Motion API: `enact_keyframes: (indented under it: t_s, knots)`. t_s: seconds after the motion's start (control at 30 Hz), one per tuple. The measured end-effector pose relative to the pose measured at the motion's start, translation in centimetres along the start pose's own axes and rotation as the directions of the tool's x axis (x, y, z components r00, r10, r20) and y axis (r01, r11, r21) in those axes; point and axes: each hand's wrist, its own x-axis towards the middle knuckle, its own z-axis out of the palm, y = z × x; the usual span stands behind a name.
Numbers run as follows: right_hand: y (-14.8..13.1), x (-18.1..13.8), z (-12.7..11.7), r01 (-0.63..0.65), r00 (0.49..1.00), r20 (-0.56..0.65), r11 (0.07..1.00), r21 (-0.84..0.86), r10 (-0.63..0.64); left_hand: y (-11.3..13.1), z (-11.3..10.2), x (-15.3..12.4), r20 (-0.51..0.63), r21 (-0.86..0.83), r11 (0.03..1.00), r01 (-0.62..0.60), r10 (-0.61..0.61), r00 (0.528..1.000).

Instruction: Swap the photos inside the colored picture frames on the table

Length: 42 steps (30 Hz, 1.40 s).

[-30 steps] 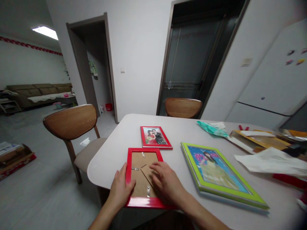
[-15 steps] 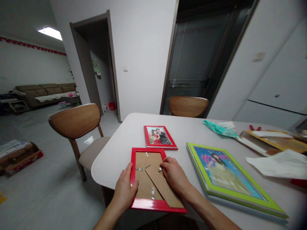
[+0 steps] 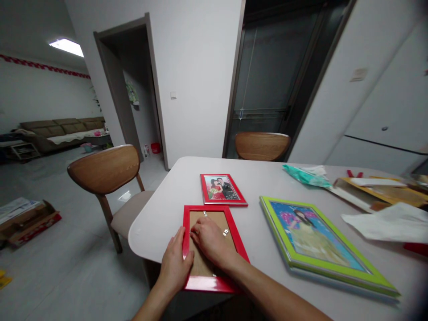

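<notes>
A red picture frame [image 3: 207,284] lies face down at the table's near edge, its brown backing board [image 3: 197,266] showing. My left hand [image 3: 176,258] grips the frame's left side, thumb on top and fingers at the outer edge. Reaching across the board, my right hand [image 3: 210,240] has its fingertips pinched at the metal clip on the left inner edge, which they mostly cover. A right-hand clip [image 3: 225,232] and a top clip [image 3: 205,214] are visible. My right hand and forearm hide the board's lower right. Just beyond lies a second red frame [image 3: 241,196], its couple picture facing up.
To the right lies a thick green picture frame [image 3: 284,243], face up. Behind it are teal-and-white wrapping [image 3: 306,176], a yellow envelope [image 3: 384,191] and white paper [image 3: 388,223]. Wooden chairs stand at the left [image 3: 105,167] and far side [image 3: 262,146] of the white table [image 3: 150,227].
My right hand has moved left across the backing board, from the right-hand clip to the left one. My left hand has stayed on the frame's left side.
</notes>
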Motion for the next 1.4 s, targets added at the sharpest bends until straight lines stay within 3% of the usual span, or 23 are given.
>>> enact_keyframes:
  t_s: [0.2, 0.4, 0.57, 0.73, 0.83, 0.97, 1.2, 1.27, 1.4]
  knots:
    - [1.5, 0.4, 0.3, -0.05, 0.998, -0.036, 0.998, -0.023, 0.05, -0.2, 0.0, -0.1, -0.007, 0.012, 1.0, -0.013, 0.013, 1.0]
    - [4.2, 1.4, 0.0, -0.195, 0.979, -0.079, 0.978, -0.071, 0.189, -0.1, 0.1, -0.1, -0.015, 0.008, 1.0, 0.005, -0.005, 1.0]
    - [4.4, 1.9, 0.4, -0.194, 0.979, -0.075, 0.98, -0.046, 0.19, 0.0, 0.0, -0.1, 0.002, 0.025, 1.0, 0.007, -0.007, 1.0]
    - [3.9, 0.6, -1.2, -0.135, 0.99, -0.028, 0.991, 0.016, 0.136, -0.2, 0.1, -0.2, -0.017, -0.006, 1.0, 0.0, 0.0, 1.0]
    - [3.5, -2.1, -3.4, -0.001, 0.996, 0.089, 0.986, 0.167, -0.014, -0.2, 0.1, -0.1, -0.014, -0.009, 1.0, 0.01, -0.011, 1.0]
    - [2.9, -5.4, -5.3, 0.083, 0.953, 0.25, 0.943, 0.324, -0.17, 0.0, 0.2, -0.2, -0.004, 0.034, 0.999, -0.005, 0.005, 1.0]
    - [2.5, -6.0, -3.7, 0.128, 0.97, 0.159, 0.946, 0.298, -0.181, 0.3, 0.2, -0.2, 0.019, 0.095, 0.995, -0.016, 0.014, 1.0]
    - [2.7, -6.0, -3.5, 0.098, 0.979, 0.14, 0.951, 0.294, -0.145, 0.3, 0.1, -0.2, 0.023, 0.1, 0.995, -0.019, 0.017, 1.0]
    - [3.1, -6.3, -3.6, -0.071, 0.995, 0.077, 0.982, 0.177, 0.058, 0.4, 0.2, -0.3, 0.025, 0.111, 0.994, -0.014, 0.011, 1.0]
